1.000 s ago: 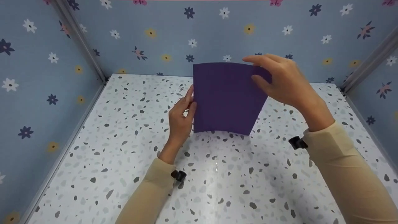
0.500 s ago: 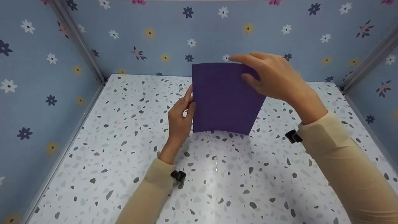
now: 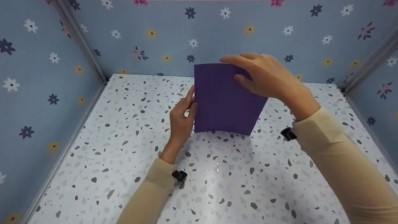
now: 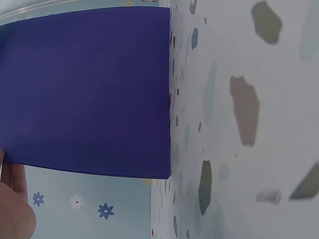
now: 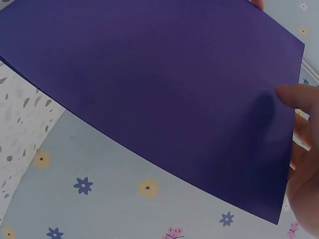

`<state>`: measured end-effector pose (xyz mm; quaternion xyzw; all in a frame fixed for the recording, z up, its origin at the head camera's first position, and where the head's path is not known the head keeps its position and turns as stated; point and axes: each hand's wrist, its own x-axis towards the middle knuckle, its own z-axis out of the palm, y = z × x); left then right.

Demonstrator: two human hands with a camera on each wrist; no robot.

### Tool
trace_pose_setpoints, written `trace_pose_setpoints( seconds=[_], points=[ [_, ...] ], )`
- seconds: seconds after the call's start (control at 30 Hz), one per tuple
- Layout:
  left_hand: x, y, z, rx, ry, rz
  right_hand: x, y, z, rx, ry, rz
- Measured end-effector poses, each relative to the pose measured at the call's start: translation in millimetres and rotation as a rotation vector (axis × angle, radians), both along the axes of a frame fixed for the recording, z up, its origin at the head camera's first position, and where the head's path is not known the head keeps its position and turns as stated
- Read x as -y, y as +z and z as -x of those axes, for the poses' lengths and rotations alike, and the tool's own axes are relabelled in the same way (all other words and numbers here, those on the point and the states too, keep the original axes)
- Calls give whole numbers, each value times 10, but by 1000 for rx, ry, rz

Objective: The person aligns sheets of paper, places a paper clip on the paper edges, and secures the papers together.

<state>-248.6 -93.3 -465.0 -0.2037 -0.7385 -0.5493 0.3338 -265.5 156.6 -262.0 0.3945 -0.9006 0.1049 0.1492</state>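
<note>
Purple paper sheets [image 3: 220, 99], slightly curved, stand upright with the lower edge at the speckled tabletop. More than one layer shows along the side edge in the left wrist view. My left hand [image 3: 182, 118] pinches the left side edge, thumb at the front and fingers reaching behind. Over the top edge is my right hand [image 3: 264, 74], its fingers extended along and behind that edge and its thumb in front of the sheets. In the right wrist view the right thumb [image 5: 296, 95] casts a shadow on the purple face. The upper right corner is hidden by the right hand in the head view.
A white tabletop [image 3: 124, 174] with grey speckles lies below. Blue flowered panels stand at the back [image 3: 168, 18], left [image 3: 34, 102] and right, with metal posts at the corners. Both sleeves carry a small black clip [image 3: 179, 175] at the wrist.
My right hand has slid left along the top edge of the purple paper sheets. The left hand and the sheets have stayed in place.
</note>
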Motion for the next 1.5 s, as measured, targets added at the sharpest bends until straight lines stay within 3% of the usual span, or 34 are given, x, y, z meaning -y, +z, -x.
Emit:
trace_pose_setpoints(
  seconds=[0.37, 1.23, 1.5],
  points=[
    [0, 9, -1, 3, 13, 17, 138, -6, 27, 28, 28, -4],
    [6, 10, -7, -17, 14, 32, 393, -67, 17, -77, 74, 9],
    [-7, -2, -7, -26, 19, 52, 413, -70, 11, -68, 71, 5]
  ],
)
